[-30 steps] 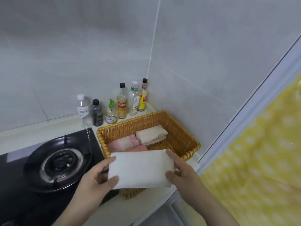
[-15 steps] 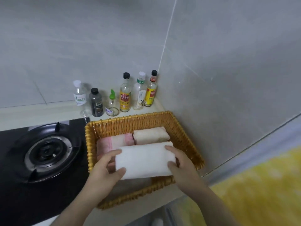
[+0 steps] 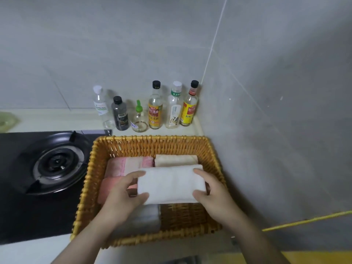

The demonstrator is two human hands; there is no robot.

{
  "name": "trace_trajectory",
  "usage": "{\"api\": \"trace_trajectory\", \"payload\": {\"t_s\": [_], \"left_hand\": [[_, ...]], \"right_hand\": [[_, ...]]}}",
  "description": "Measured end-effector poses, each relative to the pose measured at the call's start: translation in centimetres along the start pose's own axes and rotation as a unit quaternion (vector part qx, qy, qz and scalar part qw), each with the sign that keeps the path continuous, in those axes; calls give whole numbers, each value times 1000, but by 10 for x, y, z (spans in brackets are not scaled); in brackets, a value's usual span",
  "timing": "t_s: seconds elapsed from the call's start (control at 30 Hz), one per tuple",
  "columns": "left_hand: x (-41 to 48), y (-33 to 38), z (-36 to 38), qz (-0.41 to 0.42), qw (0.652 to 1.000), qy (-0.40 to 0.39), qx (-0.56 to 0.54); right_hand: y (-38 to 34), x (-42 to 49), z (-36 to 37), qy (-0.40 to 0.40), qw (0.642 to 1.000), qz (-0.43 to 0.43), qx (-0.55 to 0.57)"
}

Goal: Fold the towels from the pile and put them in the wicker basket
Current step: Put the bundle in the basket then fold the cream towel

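A folded white towel (image 3: 170, 184) is held over the inside of the wicker basket (image 3: 152, 142). My left hand (image 3: 123, 195) grips its left end, thumb under the near edge. My right hand (image 3: 211, 193) grips its right end the same way. In the basket lie a folded pink towel (image 3: 129, 165) at the back left, a cream towel (image 3: 176, 160) at the back right, a salmon towel (image 3: 106, 189) under my left hand, and a grey-white towel (image 3: 144, 220) at the front. The towel pile is out of view.
A black gas hob (image 3: 53, 164) lies just left of the basket. Several bottles (image 3: 155, 107) stand in a row against the tiled wall behind the basket. A grey wall (image 3: 276, 130) rises close on the basket's right. A yellow cloth (image 3: 304, 258) shows at the bottom right.
Both hands have carried the white towel forward and down from the basket's near rim to over its inside. The view has tilted down over the basket.
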State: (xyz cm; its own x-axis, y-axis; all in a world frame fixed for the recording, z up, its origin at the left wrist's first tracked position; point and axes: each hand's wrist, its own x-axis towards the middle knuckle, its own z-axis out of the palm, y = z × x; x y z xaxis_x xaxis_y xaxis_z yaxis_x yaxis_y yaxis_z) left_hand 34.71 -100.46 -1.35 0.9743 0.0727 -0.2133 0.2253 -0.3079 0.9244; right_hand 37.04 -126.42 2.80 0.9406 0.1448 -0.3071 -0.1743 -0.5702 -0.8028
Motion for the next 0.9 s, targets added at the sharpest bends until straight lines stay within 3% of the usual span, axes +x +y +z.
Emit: {"api": "trace_trajectory", "payload": {"t_s": [0.23, 0.53, 0.9], "left_hand": [[24, -3, 12, -48, 997, -55, 34], [49, -13, 42, -48, 983, -109, 140], [52, -11, 65, -9, 951, -86, 298]], "right_hand": [[7, 12, 6, -22, 998, 37, -46], [28, 19, 7, -14, 992, 102, -67], [36, 46, 20, -52, 976, 148, -150]]}}
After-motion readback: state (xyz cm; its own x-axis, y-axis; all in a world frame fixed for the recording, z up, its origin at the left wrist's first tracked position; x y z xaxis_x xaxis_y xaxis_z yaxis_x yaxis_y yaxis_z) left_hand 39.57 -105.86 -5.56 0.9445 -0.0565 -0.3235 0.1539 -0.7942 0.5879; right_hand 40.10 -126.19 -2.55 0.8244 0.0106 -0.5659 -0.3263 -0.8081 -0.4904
